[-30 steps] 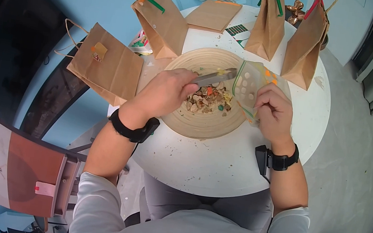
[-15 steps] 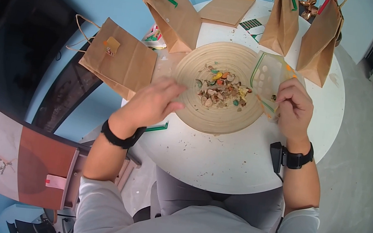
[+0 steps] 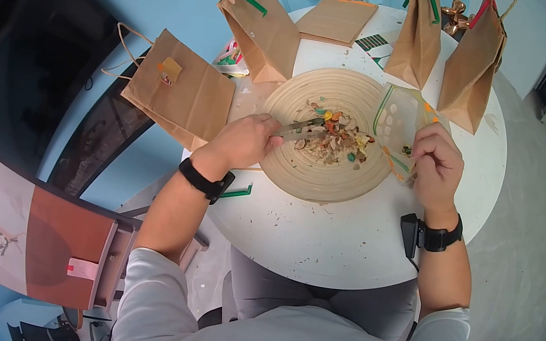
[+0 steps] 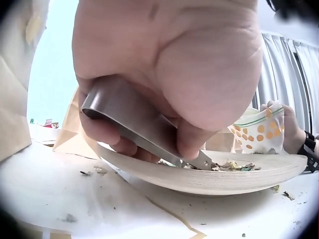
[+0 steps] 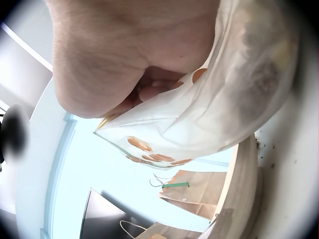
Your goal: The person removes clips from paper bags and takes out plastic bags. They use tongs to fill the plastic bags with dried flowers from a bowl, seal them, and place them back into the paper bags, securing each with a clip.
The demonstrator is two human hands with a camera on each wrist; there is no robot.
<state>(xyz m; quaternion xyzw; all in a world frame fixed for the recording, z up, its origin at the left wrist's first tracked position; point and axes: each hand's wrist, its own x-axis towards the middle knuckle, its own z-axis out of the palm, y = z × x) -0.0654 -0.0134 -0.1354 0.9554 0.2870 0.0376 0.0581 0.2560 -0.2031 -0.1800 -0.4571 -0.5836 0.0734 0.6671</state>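
Tongs [image 3: 303, 131] have swung down from the mouth of the zip-seal bag [image 3: 398, 115], where their tips were about a second ago, and now the tips are in the heap of dried bits [image 3: 334, 137]. From where I'm standing, the left hand [image 3: 242, 141] has the metal tongs pinched between its thumb and curled fingers, out over the near-left rim of the round ridged plate [image 3: 277, 164]. The heap's sitting mid-plate, all brown and tan pieces with some orange, yellow and green mixed in.

Right hand [image 3: 437, 165] is pinching the zip-seal bag by its side, fingers curled in, and holding it up over the plate's right rim with the green-edged mouth toward the heap. It's cloudy clear with orange dots, and there's some darkish stuff inside, too blurry to name.

Around the back of the white table [image 3: 276, 241] you've got two paper bags standing right of the plate, one upright behind it on the left, another at the far left, and a flat paper bag [image 3: 337, 21] between the pairs. Green clip [image 3: 236, 193] lies just beside the left wristband [image 3: 204, 181], and crumbs are scattered near the front edge.
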